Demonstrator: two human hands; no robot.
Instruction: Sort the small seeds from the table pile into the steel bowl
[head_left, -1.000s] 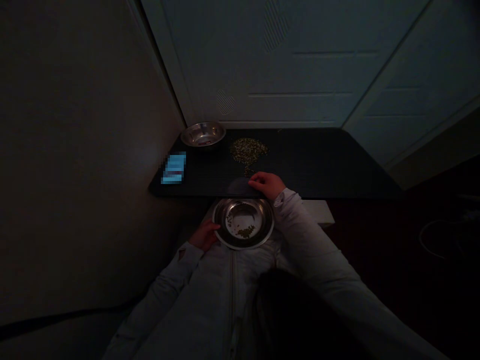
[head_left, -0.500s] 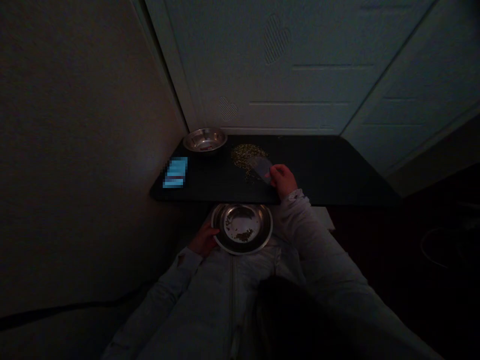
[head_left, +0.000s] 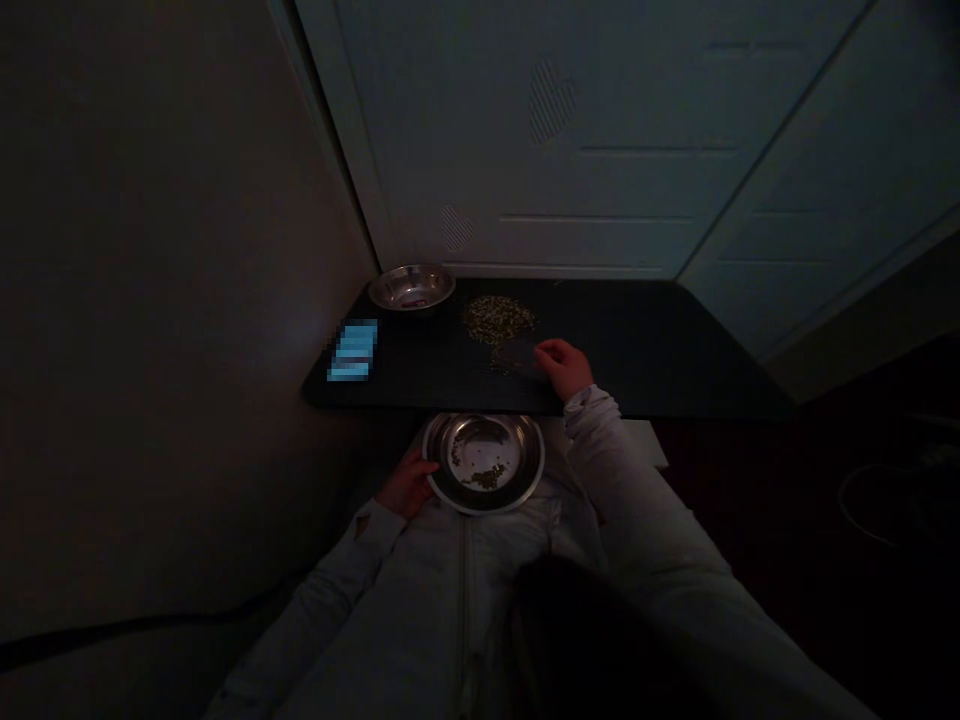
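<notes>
**Our left hand (head_left: 407, 484) sits low, our right hand (head_left: 564, 368) higher**

Both our arms rise from the bottom of the frame. Our left arm (head_left: 322, 582) slants up from the lower left, ending just left of the lower middle, where the thumb (head_left: 430, 467) points right and the other fingers are mostly hidden. Our right arm (head_left: 660, 530) runs diagonally from the lower right to just right of centre. There the fingers are bent in a pinch, fingertips toward the left, back of the hand upward.
</notes>
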